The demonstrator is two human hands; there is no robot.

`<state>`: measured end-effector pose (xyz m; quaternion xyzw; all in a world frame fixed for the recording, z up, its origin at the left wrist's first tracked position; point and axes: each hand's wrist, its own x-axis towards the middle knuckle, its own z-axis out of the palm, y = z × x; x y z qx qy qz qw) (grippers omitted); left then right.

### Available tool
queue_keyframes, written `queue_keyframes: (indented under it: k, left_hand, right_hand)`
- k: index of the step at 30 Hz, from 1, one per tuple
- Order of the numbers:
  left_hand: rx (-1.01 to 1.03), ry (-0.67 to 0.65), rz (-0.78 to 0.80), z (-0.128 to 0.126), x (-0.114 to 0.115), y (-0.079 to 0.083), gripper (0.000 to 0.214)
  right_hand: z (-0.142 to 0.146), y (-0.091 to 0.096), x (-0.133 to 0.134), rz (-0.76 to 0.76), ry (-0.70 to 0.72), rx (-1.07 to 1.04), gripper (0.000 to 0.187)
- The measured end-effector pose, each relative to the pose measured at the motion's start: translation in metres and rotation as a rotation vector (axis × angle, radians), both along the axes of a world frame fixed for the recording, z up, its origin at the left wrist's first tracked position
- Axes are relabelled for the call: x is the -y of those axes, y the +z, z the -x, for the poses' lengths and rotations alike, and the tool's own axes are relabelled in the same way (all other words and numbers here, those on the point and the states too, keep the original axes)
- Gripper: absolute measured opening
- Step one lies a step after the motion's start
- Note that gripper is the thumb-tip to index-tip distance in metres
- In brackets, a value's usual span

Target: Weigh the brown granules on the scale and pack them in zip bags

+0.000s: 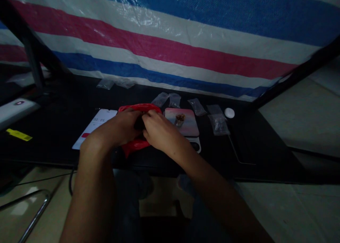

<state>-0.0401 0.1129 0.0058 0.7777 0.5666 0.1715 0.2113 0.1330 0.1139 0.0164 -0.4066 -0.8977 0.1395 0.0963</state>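
Note:
A red plastic bag (pixel 132 145) lies on the black table (pixel 260 147) in front of me. My left hand (pixel 118 129) and my right hand (pixel 159 131) meet over it, fingers curled and pinching at the bag's mouth. What lies between the fingertips is dark and hidden. Right of the bag sits a small scale with a pinkish platform (pixel 183 124) carrying a little brown lump (pixel 180 118). A phone (pixel 92 128) with a lit white screen lies to the left of the bag.
Several small clear plastic bags (pixel 218 124) lie scattered behind and right of the scale, beside a white round object (pixel 229 112). A striped tarp (pixel 170 41) hangs behind the table. A yellow tag (pixel 19 134) and a white device (pixel 16 108) sit far left.

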Motion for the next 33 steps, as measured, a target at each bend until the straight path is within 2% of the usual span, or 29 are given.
queue_keyframes:
  k: [3, 6, 10, 15, 21, 29, 33]
  left_hand:
    - [-0.090, 0.028, 0.116, -0.001, -0.003, 0.005, 0.024]
    - [-0.079, 0.032, 0.115, -0.002, -0.004, 0.008, 0.019]
    - [-0.084, 0.062, 0.047, -0.007, -0.001, 0.006, 0.022]
    - [-0.044, 0.102, -0.097, -0.018, 0.006, 0.009, 0.028]
    - [-0.199, 0.156, 0.046, -0.026, 0.007, 0.025, 0.034]
    - [-0.243, 0.193, 0.101, -0.020, 0.002, 0.021, 0.028]
    - [-0.221, 0.175, 0.094, -0.019, 0.001, 0.016, 0.028]
  right_hand:
    - [0.001, -0.003, -0.004, 0.006, -0.006, 0.012, 0.031]
    - [0.000, -0.006, -0.007, -0.009, -0.007, -0.004, 0.030]
    - [-0.004, -0.003, -0.011, -0.027, -0.029, 0.003, 0.031]
    - [-0.007, 0.009, -0.012, -0.014, -0.064, 0.047, 0.029]
    - [-0.014, 0.022, -0.012, 0.039, -0.095, 0.028, 0.025]
    - [-0.066, 0.040, -0.027, 0.027, -0.128, -0.223, 0.019]
    - [-0.092, 0.047, -0.033, 0.123, -0.186, -0.258, 0.016]
